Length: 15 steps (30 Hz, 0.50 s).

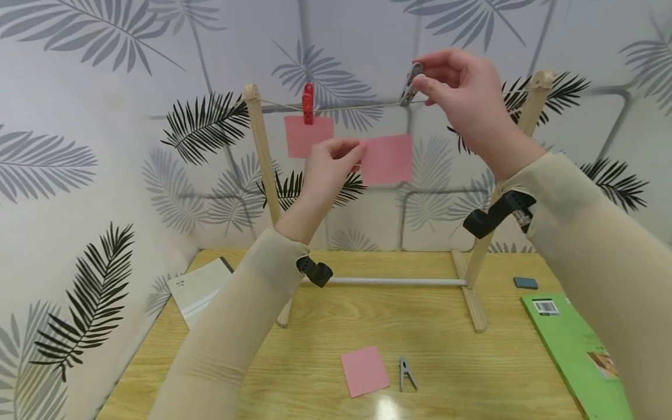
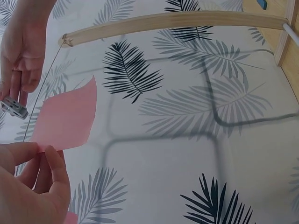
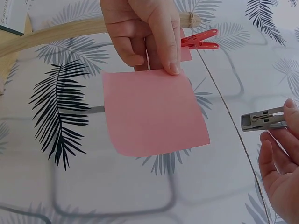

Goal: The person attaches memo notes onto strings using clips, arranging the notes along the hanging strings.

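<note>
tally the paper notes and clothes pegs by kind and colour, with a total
Pink square paper notes: 3
Red plastic spring-hinged clothes peg: 1
Grey spring-hinged clothes pegs: 2
Total: 6

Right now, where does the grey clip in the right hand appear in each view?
Head: grey clip above centre, slightly right, pinched by the right hand.
Left wrist: grey clip at the left edge, about mid-height.
Right wrist: grey clip near the right edge, about mid-height.
Shared landmark: the string, which all three views show close to the clip.
</note>
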Available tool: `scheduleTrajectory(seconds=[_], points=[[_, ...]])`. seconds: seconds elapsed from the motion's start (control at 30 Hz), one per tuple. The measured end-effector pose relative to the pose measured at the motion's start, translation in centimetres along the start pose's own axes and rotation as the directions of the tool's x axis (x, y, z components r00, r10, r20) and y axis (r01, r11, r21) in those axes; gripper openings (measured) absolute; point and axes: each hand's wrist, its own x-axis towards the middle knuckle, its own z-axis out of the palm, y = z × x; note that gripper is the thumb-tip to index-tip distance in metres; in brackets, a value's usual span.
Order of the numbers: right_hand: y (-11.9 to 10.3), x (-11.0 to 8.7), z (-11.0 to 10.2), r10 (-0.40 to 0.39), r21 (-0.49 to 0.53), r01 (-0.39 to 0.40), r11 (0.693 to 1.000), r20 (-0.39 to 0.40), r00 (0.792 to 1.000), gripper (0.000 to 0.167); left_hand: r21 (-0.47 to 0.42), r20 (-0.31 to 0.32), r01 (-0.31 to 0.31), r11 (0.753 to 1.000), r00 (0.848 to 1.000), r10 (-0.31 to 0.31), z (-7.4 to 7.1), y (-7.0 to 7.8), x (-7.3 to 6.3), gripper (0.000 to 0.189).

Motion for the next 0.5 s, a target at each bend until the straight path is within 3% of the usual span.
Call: scheduleTrajectory(seconds=[0.2, 0.5], points=[[0.2, 0.7, 0.4, 0.008, 0.001, -0.008, 1.000, -0.007, 1.000, 0.034, -0.103, 0.010, 0.012, 0.995, 1.000, -0.011, 0.1, 0.5, 0.2, 0.024], [0.5, 1.2, 0.6, 0.035, -0.059, -0.035, 0.998, -0.001, 0.999, 0.033, -0.106, 0.000, 0.034, 0.994, 0.999, -0.034, 0.5, 0.8, 0.8, 0.024]])
